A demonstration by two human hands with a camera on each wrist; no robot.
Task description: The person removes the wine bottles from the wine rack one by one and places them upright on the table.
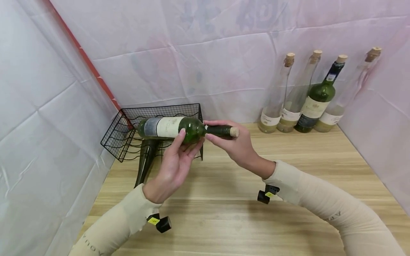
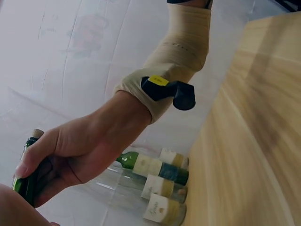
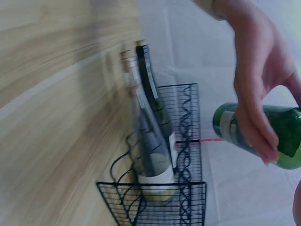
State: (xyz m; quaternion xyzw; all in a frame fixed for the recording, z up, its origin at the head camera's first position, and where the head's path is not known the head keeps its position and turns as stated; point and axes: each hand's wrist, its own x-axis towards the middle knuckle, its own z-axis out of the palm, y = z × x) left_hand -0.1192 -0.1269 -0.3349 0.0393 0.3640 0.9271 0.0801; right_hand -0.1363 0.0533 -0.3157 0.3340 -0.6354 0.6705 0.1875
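A green wine bottle (image 1: 168, 127) with a cream and blue label lies nearly level in the air, its corked neck to the right. My left hand (image 1: 173, 165) holds it at the shoulder, thumb on the near side and fingers underneath. Around the neck, my right hand (image 1: 239, 147) grips with thumb and fingers, leaving the cork exposed. Behind and below the bottle stands a black wire rack (image 1: 120, 137), partly hidden by it. In the right wrist view, a clear bottle (image 3: 153, 162) with a white label and a dark green bottle (image 3: 157, 106) lie in the rack.
Along the back wall at the right stand several corked bottles: clear ones (image 1: 270, 106) with white labels and a green one (image 1: 315, 103). White sheeting (image 1: 192, 71) encloses the wooden tabletop (image 1: 217, 213) at the back and sides. A dark bottle neck (image 1: 146, 163) juts forward from the rack.
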